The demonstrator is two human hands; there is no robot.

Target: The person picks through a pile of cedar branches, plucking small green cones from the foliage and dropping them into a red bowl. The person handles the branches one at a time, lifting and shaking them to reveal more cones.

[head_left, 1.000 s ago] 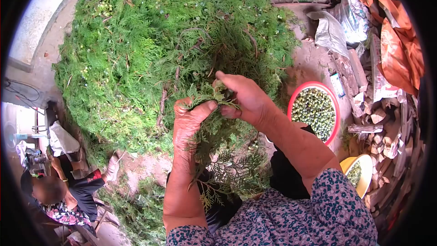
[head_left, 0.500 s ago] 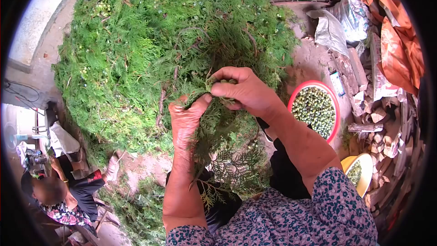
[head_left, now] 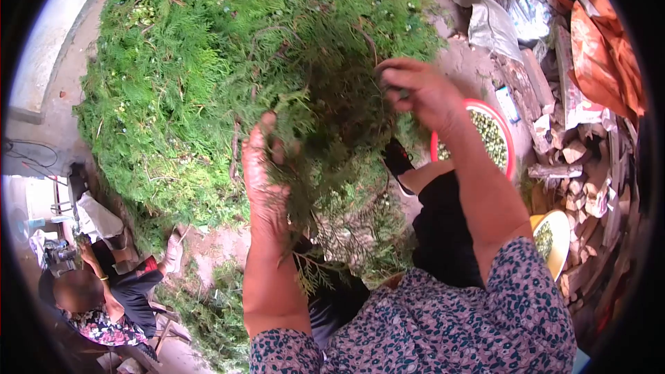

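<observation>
My left hand [head_left: 265, 166] is around a leafy evergreen branch [head_left: 315, 183], whose flat, scaly sprays hang down past my wrist toward my lap. Some of its fingers are raised and blurred, and foliage hides part of the palm. To the right, apart from the branch, my right hand [head_left: 424, 93] has its fingers curled in, with something small and dark at the fingertips that I cannot make out. Beyond both hands lies a big heap of cut evergreen branches [head_left: 173, 97]. Beside my right forearm stands a red-rimmed basin [head_left: 510, 140] holding small green cones [head_left: 490, 135], partly covered by the arm.
A yellow basin [head_left: 562, 253] with more green pieces stands at the right. Behind it are stacked firewood [head_left: 578, 187], white sacks [head_left: 492, 28] and an orange tarp [head_left: 589, 62]. At lower left another person [head_left: 114, 298] sits near further cut branches [head_left: 215, 312].
My hands were together at the sprig and have come apart. The right hand has moved right and up, away from the branch; the left has shifted slightly left, its fingers loosening.
</observation>
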